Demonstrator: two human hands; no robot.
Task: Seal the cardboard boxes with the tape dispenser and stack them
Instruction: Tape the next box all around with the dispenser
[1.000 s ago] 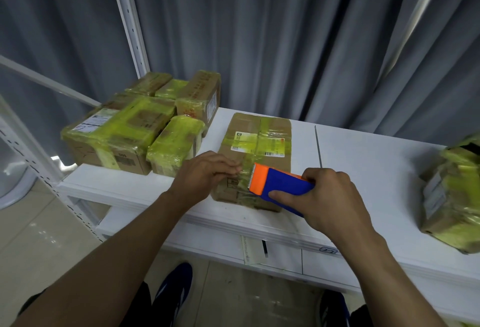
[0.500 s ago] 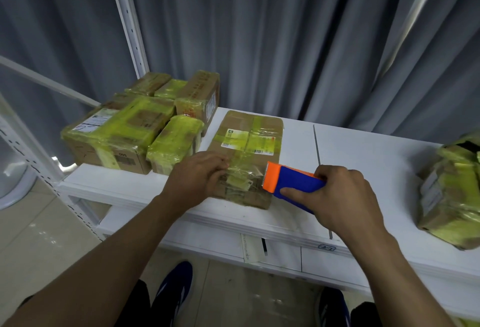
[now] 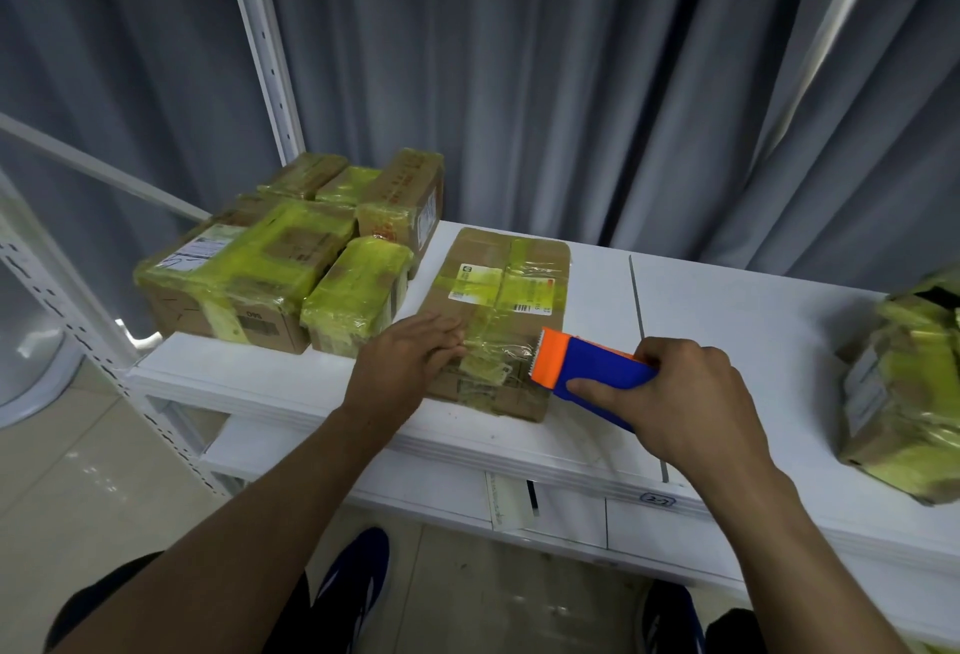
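Cardboard box (image 3: 498, 264): left hand (image 3: 410, 362) flat, pressing tape (image 3: 501, 348) at its near end. Right hand (image 3: 685, 399) grips tape dispenser (image 3: 592, 367), since drawn to box's right edge.

We see a flat cardboard box (image 3: 498, 258) lying on the white surface (image 3: 737, 341), its top crossed by yellowish tape (image 3: 524, 264) and bearing a label (image 3: 470, 282). Our left hand (image 3: 410, 362) rests on its near left part. The dispenser (image 3: 597, 375), blue with an orange toothed head, is gripped in our right hand (image 3: 685, 404), its head at the box's near right edge. Taped boxes (image 3: 244, 279) cluster at the left, and another box (image 3: 904, 393) lies well apart at the right.
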